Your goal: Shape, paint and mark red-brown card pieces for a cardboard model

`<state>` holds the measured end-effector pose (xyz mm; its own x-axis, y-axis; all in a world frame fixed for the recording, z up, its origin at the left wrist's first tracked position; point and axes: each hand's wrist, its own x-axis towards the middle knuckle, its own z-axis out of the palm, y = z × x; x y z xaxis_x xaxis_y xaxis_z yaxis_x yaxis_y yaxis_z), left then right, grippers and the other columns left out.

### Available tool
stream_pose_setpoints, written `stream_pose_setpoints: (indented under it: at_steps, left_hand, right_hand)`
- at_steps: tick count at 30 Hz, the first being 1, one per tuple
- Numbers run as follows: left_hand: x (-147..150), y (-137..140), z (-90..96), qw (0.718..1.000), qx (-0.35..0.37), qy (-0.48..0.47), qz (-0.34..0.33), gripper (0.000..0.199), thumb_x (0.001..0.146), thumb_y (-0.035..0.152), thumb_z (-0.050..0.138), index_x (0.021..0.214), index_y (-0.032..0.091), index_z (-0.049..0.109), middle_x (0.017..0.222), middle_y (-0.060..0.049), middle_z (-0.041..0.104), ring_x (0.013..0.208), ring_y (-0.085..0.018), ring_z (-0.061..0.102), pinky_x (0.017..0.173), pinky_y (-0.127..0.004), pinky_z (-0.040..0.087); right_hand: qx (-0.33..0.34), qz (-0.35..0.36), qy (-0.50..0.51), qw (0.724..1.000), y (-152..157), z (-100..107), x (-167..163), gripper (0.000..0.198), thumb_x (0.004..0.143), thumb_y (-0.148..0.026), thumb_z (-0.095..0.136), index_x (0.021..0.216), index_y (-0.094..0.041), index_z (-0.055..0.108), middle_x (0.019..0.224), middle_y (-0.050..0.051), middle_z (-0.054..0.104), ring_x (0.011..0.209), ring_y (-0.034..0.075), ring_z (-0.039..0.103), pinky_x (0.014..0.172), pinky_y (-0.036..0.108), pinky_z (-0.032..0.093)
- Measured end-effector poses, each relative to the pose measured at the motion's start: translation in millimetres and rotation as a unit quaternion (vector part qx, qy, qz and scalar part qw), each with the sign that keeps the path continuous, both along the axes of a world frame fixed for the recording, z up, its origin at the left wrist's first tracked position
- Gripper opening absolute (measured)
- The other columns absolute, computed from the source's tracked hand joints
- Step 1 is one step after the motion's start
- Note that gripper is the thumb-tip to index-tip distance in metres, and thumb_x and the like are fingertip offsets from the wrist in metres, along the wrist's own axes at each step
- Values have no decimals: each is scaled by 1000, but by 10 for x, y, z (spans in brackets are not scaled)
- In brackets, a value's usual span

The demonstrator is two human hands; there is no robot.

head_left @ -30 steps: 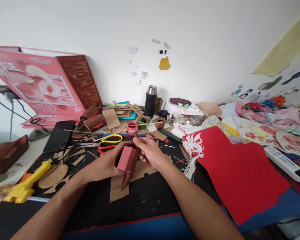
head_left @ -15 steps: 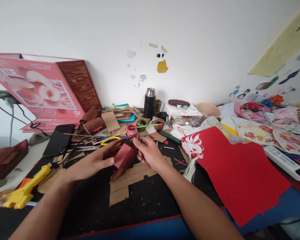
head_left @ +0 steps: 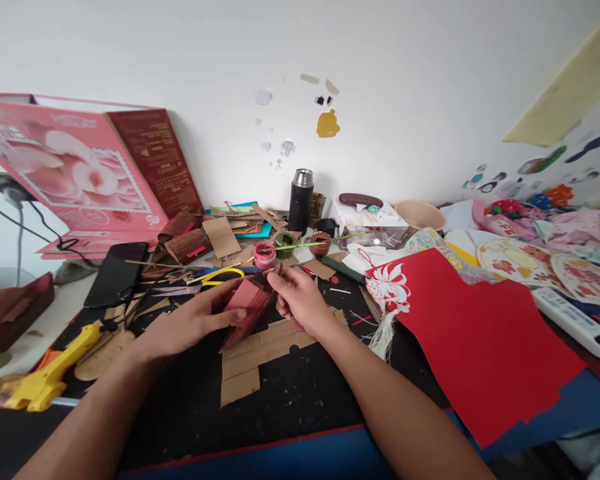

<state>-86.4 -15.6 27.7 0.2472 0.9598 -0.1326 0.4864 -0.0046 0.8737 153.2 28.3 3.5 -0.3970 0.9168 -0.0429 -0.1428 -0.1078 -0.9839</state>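
Observation:
Over the black mat I hold a small cardboard model piece (head_left: 247, 299), painted pink on one face and dark brown along its edges. My left hand (head_left: 205, 319) grips it from the left, thumb lying across the pink face; its other fingers are partly hidden behind the piece. At the upper right edge, my right hand (head_left: 297, 297) pinches the brown side between thumb and fingers. Beneath lies a flat cut sheet of brown cardboard (head_left: 240, 387). Scissors with yellow handles (head_left: 223, 275) rest just beyond my left hand.
Open paint jars in red (head_left: 265, 255), green (head_left: 285, 244) and brown (head_left: 321, 243) stand ahead, a brush across them. Behind is a black flask (head_left: 301, 203). A yellow glue gun (head_left: 55, 373) lies left, red paper (head_left: 485, 347) right. Cardboard scraps (head_left: 221, 237) pile at the back.
My left thumb has moved farther across the pink face of the model piece. The right hand keeps its pinch. The view has shifted slightly.

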Motion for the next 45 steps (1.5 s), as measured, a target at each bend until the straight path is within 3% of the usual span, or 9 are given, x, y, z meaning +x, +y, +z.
stream_pose_setpoints:
  at_steps: [5,12,16,23,32,45]
  left_hand:
    - [59,-26,40,999,29,37,-9,82,87,70,76,155,26,66,160,-7,66,149,-43,59,130,-56,39]
    - [130,-54,109,998,39,-31,-46,83,87,64,80,159,27,60,163,-9,64,148,-41,60,124,-50,48]
    - [136,-62,114,996,55,-62,-44,72,91,59,79,154,28,60,158,-12,67,143,-38,65,122,-51,49]
    - [135,-13,118,991,82,-105,-6,55,94,64,77,134,27,75,142,-11,77,131,-37,71,116,-49,56]
    - [150,28,46,994,66,-78,27,63,86,71,80,127,24,80,134,-13,81,128,-39,73,115,-53,56]
    - [138,19,112,996,67,-51,20,63,85,77,76,124,28,85,132,-9,83,126,-40,72,115,-51,56]
  right_hand:
    - [-15,-4,-17,1000,2,-11,11,49,88,-69,78,97,-24,63,54,-10,50,42,10,45,38,22,31]
    - [-18,-2,-19,1000,-22,10,4,49,88,-69,79,98,-24,64,54,-10,50,41,10,44,37,22,30]
    - [-31,2,-18,999,-35,11,-4,48,87,-69,79,95,-24,63,53,-10,49,42,10,44,38,22,30]
    - [-15,-2,-13,1000,-25,16,0,47,88,-68,78,97,-24,64,55,-10,49,44,11,45,38,22,32]
    - [6,-13,-17,1000,0,-28,-10,47,89,-68,77,96,-23,65,64,-9,50,43,10,45,38,24,32]
    - [5,-9,-11,1000,-4,-36,-11,48,89,-69,77,95,-23,65,61,-9,49,43,9,44,38,24,33]
